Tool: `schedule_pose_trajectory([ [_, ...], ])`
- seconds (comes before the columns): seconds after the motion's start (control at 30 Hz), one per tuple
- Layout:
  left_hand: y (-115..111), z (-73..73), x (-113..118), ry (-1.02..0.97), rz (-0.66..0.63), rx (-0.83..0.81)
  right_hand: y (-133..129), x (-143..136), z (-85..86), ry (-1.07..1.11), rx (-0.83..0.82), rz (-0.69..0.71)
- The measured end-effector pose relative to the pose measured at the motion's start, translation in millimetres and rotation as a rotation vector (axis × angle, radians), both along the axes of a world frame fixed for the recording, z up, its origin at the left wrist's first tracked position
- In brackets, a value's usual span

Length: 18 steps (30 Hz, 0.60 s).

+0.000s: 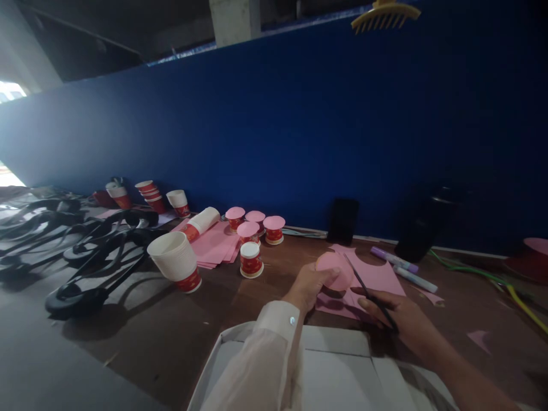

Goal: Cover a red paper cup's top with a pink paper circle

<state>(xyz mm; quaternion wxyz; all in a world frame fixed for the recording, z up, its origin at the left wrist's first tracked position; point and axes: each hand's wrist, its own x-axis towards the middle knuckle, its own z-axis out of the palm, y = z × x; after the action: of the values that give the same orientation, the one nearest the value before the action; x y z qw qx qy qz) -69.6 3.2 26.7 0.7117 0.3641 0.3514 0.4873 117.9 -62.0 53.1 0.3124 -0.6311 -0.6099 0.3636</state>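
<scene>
My left hand pinches a roughly round piece of pink paper between thumb and fingers. Black-handled scissors are gripped in my right hand, their blades pointing up and left at the paper's right edge. Whether the blades are parted I cannot make out. Beneath and behind lies a pink sheet with curved cut-outs. To the left stand several short red cups topped with pink paper discs, and nearest is one cut-down red cup with a white top.
Stacked paper cups stand left, near pink sheets and black headsets. A white box lies in front of me. Markers, a phone and a dark bottle are along the blue partition.
</scene>
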Motion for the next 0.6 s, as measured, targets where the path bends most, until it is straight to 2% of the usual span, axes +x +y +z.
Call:
schedule_pose_trajectory([
  [0.43, -1.0, 3.6, -0.8, 0.014, 0.035, -0.001, -2.4, -4.6, 6.1, -0.036, 0.030, -0.004],
  [0.6, -1.8, 8.1, -0.8, 0.011, 0.008, -0.086, -3.5, -6.6, 6.8, -0.032, 0.016, -0.029],
])
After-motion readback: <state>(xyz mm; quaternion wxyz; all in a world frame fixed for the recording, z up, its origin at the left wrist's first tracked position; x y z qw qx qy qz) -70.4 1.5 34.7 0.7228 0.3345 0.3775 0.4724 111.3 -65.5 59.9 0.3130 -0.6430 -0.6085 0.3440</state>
